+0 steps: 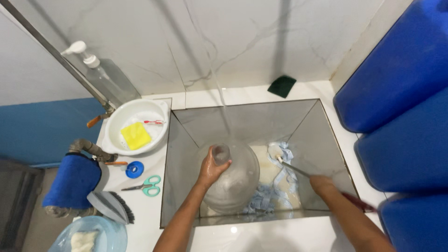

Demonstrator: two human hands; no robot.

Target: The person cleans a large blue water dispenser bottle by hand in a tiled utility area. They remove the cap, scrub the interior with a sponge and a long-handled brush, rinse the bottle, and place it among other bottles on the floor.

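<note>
1 clear glass jug (233, 179), lying in steel sink (308, 135) at centre, under running water stream (223, 107); rinse looks underway, not finished, pale residue and blue cloth (275, 196) left in basin. Left hand (212, 167) grip closed round jug neck; right hand (322, 183) grip closed on 1 long brush handle (294, 169), tip at 12 o'clock of cloth. On table at 9 o'clock: 1 white bowl (156, 116) w/ yellow sponge (135, 136), 1 scissors (145, 186), 1 soap dispenser (102, 72); 1 green scouring pad (282, 86) at 1 o'clock.

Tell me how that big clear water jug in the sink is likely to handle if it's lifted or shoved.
The clear jug looks wet, with water streaming onto its neck, so it is probably slippery. The left hand grips only the narrow neck, so the wide round body may swing or roll against the sink wall. It looks mostly empty, so probably light for its size.
</note>
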